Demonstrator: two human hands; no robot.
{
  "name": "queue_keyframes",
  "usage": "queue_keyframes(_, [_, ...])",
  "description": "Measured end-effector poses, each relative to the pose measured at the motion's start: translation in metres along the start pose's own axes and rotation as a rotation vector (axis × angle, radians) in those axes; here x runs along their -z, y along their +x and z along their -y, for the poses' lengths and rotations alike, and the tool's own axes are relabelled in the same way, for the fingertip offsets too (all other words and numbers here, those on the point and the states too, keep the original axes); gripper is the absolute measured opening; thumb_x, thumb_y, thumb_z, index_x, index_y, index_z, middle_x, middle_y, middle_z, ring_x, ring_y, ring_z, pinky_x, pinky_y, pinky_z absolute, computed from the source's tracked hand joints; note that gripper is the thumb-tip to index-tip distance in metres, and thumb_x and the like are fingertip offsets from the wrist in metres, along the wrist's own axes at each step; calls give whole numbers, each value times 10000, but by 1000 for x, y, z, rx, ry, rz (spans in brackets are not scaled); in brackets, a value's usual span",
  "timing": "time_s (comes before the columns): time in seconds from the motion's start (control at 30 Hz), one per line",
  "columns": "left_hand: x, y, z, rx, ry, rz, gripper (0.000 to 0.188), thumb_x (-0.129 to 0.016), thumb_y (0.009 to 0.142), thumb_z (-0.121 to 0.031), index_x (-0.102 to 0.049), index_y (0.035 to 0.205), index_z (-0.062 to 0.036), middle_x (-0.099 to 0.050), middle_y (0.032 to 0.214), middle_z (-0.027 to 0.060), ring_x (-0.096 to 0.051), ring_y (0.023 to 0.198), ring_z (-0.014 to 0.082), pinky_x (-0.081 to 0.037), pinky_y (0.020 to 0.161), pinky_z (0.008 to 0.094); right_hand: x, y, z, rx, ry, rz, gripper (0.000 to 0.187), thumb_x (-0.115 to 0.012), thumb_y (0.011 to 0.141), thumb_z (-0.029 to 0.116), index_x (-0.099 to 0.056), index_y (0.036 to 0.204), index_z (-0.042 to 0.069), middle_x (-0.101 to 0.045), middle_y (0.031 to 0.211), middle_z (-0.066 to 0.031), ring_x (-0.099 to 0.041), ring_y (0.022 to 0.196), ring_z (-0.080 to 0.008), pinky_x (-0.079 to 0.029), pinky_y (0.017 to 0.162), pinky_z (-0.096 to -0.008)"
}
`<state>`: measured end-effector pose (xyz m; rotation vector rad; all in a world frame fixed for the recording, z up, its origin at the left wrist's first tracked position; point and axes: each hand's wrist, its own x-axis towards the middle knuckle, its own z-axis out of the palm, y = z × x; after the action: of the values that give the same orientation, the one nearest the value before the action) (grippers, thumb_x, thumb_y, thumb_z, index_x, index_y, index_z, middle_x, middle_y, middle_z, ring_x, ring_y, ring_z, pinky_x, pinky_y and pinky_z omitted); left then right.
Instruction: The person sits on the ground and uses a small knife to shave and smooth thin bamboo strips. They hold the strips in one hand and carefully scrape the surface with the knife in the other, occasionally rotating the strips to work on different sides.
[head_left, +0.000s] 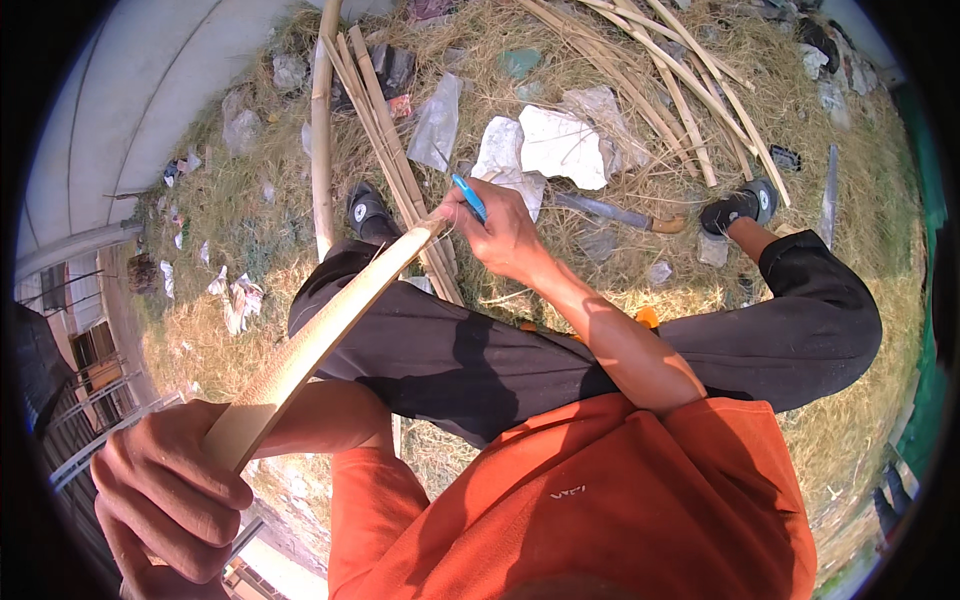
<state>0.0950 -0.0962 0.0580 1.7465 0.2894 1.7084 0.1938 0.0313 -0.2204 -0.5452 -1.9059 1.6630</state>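
My left hand [175,485] is wrapped round the near end of a split bamboo strip [325,335], which slants up and away to the right across my left thigh. At the strip's far end my right hand [500,230] is closed round a slim blue cutter [469,198], its thin tip pointing up and to the left. The strip's far end touches or nearly touches the right hand's fingers; the exact contact is hidden. The strip's pale inner face is turned up, with its far tip looking rough.
Long bamboo strips [385,135] and a bamboo pole [321,140] lie beyond my left knee. More strips [690,90] lie at the far right. White stone slabs [562,147], a machete [610,210] and a clear plastic bag [435,122] rest on dry grass between my feet.
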Motion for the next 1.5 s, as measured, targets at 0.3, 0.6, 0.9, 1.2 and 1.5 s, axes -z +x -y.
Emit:
queue_keyframes(0.3, [18,2,-28,123,455,-433,518,-639,903,-258,-305,517,-169,-349,412,-53,-322,326,36,-285,314,165,32,8,13,-133,227,17,387,-727,859,226,-631,1150,-11,-706,956,-118,-660,872,-171,-516,773,-330])
queue_keyframes(0.6, [25,22,-2,144,397,-639,493,-561,919,-537,-376,690,-142,-235,503,-54,-169,435,67,-164,418,242,3,29,119,-204,648,-9,228,-710,885,215,-702,938,-7,-646,726,-11,-533,648,-71,-430,584,-249])
queue_keyframes(0.9, [45,33,-2,143,681,-711,633,-350,913,-699,-476,757,-98,-388,566,10,-439,542,163,-418,661,344,70,18,127,-307,130,23,247,-524,988,264,-557,1043,26,-518,687,-2,-451,568,-89,-378,500,-287])
queue_keyframes(1.2, [60,41,17,-152,1060,-494,604,-301,975,-631,-493,728,-114,-445,556,56,-480,661,245,-412,829,433,24,-21,231,214,-154,50,166,-447,985,102,-456,1091,-26,-571,693,-242,-596,648,-449,-449,567,-491])
queue_keyframes(1.5, [43,37,18,-174,1147,-537,557,-355,986,-596,-474,699,-133,-389,518,27,-358,551,161,-417,808,396,28,-35,212,187,-240,98,137,-502,931,49,-442,1018,-38,-579,644,-250,-605,609,-450,-469,515,-502])
